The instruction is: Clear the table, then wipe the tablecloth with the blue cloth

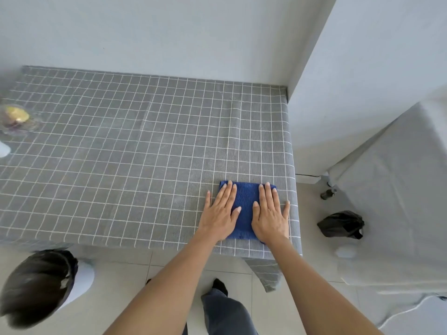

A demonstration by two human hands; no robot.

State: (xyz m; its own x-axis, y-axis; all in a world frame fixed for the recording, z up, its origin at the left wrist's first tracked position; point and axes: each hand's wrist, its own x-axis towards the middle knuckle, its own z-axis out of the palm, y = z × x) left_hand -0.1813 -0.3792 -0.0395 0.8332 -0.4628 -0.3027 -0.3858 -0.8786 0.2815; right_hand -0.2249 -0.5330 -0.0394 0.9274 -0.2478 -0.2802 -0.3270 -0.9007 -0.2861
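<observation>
A folded blue cloth (245,201) lies flat on the grey checked tablecloth (135,153), near the table's front right corner. My left hand (221,211) presses on the cloth's left half with fingers spread and flat. My right hand (271,211) lies flat on its right half, little finger resting on the tablecloth. Neither hand grips the cloth. A clear glass bowl (17,119) with something yellow inside stands at the table's far left edge, and a white object (3,148) is partly cut off just below it.
A wall runs behind the table and a white partition (362,68) stands at its right end. On the floor to the right are a black plastic bag (341,224) and grey draped furniture (399,201). Another person's head (36,286) is at the lower left.
</observation>
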